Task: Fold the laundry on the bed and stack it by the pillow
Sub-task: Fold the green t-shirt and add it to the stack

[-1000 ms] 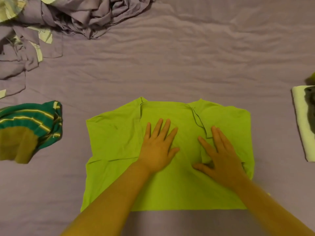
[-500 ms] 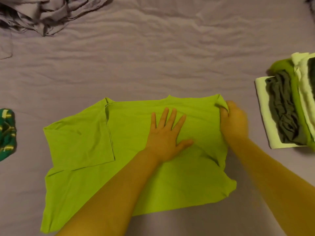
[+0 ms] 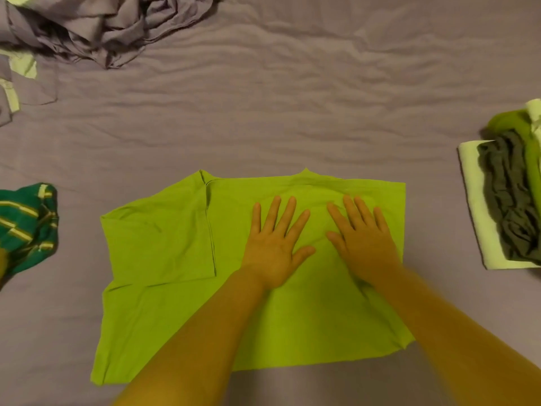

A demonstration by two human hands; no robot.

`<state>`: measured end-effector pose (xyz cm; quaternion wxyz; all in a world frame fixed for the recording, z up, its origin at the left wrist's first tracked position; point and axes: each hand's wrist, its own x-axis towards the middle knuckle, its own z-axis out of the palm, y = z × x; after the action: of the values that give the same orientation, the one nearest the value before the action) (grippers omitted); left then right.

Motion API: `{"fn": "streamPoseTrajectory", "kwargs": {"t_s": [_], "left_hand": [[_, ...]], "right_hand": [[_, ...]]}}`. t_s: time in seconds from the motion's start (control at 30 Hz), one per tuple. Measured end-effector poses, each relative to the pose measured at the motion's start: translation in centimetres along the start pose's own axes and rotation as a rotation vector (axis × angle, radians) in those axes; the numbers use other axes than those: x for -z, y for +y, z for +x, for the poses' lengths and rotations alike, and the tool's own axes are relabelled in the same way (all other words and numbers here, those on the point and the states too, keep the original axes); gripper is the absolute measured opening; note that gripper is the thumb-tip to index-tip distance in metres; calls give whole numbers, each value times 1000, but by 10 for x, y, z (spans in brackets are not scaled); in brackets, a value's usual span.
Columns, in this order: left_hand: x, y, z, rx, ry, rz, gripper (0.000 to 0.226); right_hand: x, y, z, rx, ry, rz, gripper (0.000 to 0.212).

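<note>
Right side of the lime green shirt [image 3: 164, 259] is now folded in. Half a second ago the right hand [image 3: 363, 244] was pinching that edge at the far right corner; now the edge runs straight down the right side, and the hand lies flat on the cloth, fingers spread. Left hand [image 3: 275, 244] hasn't left the middle of the shirt, palm down, fingers spread, pressing. Neither hand pinches anything.

Shirt lies flat on the bed [image 3: 292, 112], centre of it, right in front of the person. Left sleeve is out flat, not yet folded in.

My read: one side fold done and being smoothed, left side next, then a fold across the length before it goes to the stack.

Folded stack [image 3: 494, 206] sits at the right edge of the bed, well apart from the shirt. Pillow not in view. Green striped garment [image 3: 26, 227] waits unfolded at left, a grey crumpled heap [image 3: 96, 27] at far left.
</note>
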<state>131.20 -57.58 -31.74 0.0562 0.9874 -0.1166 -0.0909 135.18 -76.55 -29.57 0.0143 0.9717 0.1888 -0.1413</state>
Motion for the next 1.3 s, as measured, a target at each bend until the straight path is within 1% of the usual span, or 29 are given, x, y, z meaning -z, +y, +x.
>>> {"fn": "streamPoseTrajectory", "kwargs": {"t_s": [0.07, 0.1, 0.17, 0.23, 0.3, 0.4, 0.5, 0.57, 0.6, 0.63, 0.67, 0.7, 0.77, 0.8, 0.87, 0.93, 1.03, 1.1, 1.13, 1.2, 1.23, 1.3], "left_hand": [[3, -11, -16, -19, -6, 16, 69], [5, -17, -25, -33, -15, 33, 68], [12, -29, -43, -61, -37, 56, 66], [18, -48, -64, -73, -10, 56, 61], [22, -72, -87, -60, 21, 38, 55], [26, -109, -117, -24, 72, 14, 48], [35, -133, -132, 7, 110, -52, 54], [41, -142, -133, 47, 124, -77, 53], [45, -145, -131, 97, 142, -89, 49], [49, -149, -129, 188, 158, -142, 39], [53, -156, -126, 312, 186, -237, 28], [57, -165, -123, 462, 238, -387, 21], [66, -188, -117, 739, 387, -632, 16], [72, -201, -115, 828, 429, -702, 16], [79, -221, -115, 889, 402, -754, 17], [77, -232, -119, 864, 323, -740, 18], [66, -235, -132, 844, 290, -729, 20], [59, -231, -139, 884, 270, -789, 23], [57, -228, -141, 914, 248, -828, 30], [52, -222, -148, 953, 173, -849, 50], [48, -218, -151, 958, 132, -836, 58], [44, -215, -155, 969, 71, -832, 67]], "right_hand": [[8, -18, 5, -35, -29, -3, 61], [12, -30, 7, -10, -32, -8, 61], [13, -58, 7, 108, -17, -24, 59], [12, -87, 5, 244, -7, -29, 58], [6, -112, 3, 322, -20, -45, 57], [-1, -143, 2, 359, -44, -52, 58], [-1, -168, 8, 367, -67, -58, 61], [1, -183, 13, 374, -79, -69, 60], [2, -189, 15, 378, -77, -65, 60], [4, -195, 17, 382, -65, -55, 60], [6, -201, 19, 387, -48, -41, 60], [8, -207, 21, 394, -27, -32, 60], [9, -220, 27, 419, 40, -26, 59], [10, -227, 31, 426, 67, -7, 60], [14, -247, 42, 415, 56, 45, 67], [18, -270, 58, 371, 55, 99, 70], [22, -303, 86, 318, 31, 169, 69], [26, -316, 99, 279, 0, 215, 68], [26, -317, 102, 239, 10, 251, 68], [24, -315, 94, 171, 94, 309, 66], [21, -313, 82, 175, 152, 318, 63], [13, -313, 53, 274, 220, 253, 57]]}}
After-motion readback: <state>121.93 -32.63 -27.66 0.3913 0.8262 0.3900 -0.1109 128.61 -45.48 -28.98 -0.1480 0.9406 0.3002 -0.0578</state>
